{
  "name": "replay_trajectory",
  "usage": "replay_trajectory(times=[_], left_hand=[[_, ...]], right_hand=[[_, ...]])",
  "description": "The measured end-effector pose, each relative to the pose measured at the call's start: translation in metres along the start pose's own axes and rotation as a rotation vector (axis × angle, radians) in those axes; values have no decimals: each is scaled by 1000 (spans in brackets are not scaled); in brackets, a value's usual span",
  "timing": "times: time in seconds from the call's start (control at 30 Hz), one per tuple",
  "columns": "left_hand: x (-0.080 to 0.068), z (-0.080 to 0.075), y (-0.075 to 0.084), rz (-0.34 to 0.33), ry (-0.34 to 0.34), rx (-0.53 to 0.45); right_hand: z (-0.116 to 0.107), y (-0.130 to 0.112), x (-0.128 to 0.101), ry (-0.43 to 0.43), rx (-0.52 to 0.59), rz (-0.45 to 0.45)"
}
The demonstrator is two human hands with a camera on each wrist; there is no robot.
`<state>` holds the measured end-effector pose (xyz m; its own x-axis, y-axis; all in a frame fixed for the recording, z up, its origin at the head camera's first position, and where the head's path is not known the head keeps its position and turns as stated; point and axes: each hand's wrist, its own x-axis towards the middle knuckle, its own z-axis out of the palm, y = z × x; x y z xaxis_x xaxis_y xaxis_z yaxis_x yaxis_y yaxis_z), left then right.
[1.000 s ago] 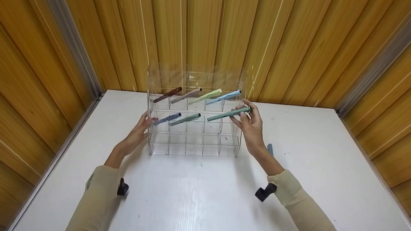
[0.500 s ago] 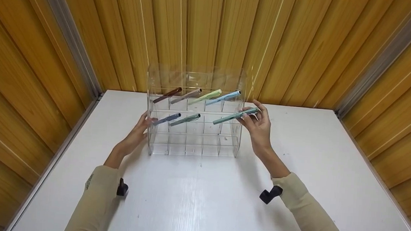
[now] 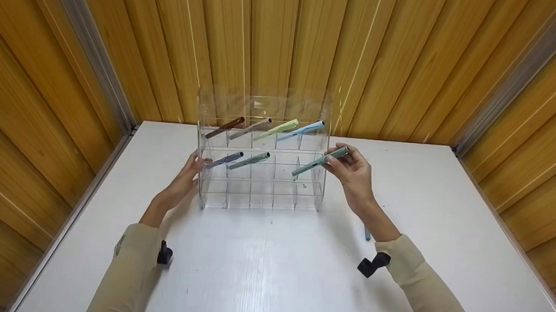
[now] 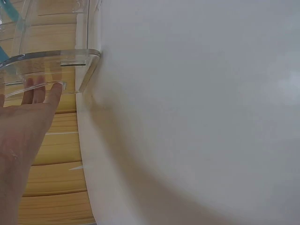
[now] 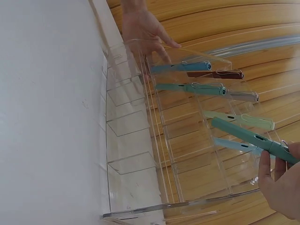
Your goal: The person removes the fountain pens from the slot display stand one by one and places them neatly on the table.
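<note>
A clear acrylic pen rack [image 3: 262, 180] with tiered compartments stands at the back of the white table. My left hand [image 3: 181, 186] touches the rack's left side with fairly straight fingers, seen against the clear panel in the left wrist view. At the rack's right side, my right hand [image 3: 358, 181] pinches a green pen [image 3: 311, 166] between thumb and fingers. It is tilted, its lower end in front of the middle tier. In that tier's left part lie a blue pen [image 3: 225, 160] and another green pen [image 3: 250, 160].
On the top tier rest a dark brown pen [image 3: 225, 127], a mauve pen [image 3: 251, 129], a yellow-green pen [image 3: 276, 130] and a light blue pen [image 3: 301, 130]. A blue pen [image 3: 367, 233] lies on the table, partly hidden by my right wrist. Wood-patterned walls [image 3: 269, 41] surround the table.
My right hand has moved right and slightly toward me with the green pen, whose lower end now points further down. My left hand stays at the rack's left side.
</note>
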<state>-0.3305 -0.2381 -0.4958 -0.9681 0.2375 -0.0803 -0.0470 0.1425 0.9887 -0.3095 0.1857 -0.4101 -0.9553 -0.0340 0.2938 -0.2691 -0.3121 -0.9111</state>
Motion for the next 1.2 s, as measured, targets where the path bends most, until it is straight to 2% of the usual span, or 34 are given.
replay_trajectory(times=[0.23,0.5,0.77,1.03,1.2], left_hand=[[0,-2,-1,12,2,11],[-2,-3,2,-8,12,31],[0,-2,-2,-3,22,23],[0,1,-1,4,25,10],[0,2,-3,11,16,9]], right_hand=[[-4,0,1,4,-20,7],[-12,-5,2,-6,-29,-11],[-25,-14,-1,-8,-93,52],[-40,-15,-4,-23,-106,38],[-53,-16,-7,-6,-155,36]])
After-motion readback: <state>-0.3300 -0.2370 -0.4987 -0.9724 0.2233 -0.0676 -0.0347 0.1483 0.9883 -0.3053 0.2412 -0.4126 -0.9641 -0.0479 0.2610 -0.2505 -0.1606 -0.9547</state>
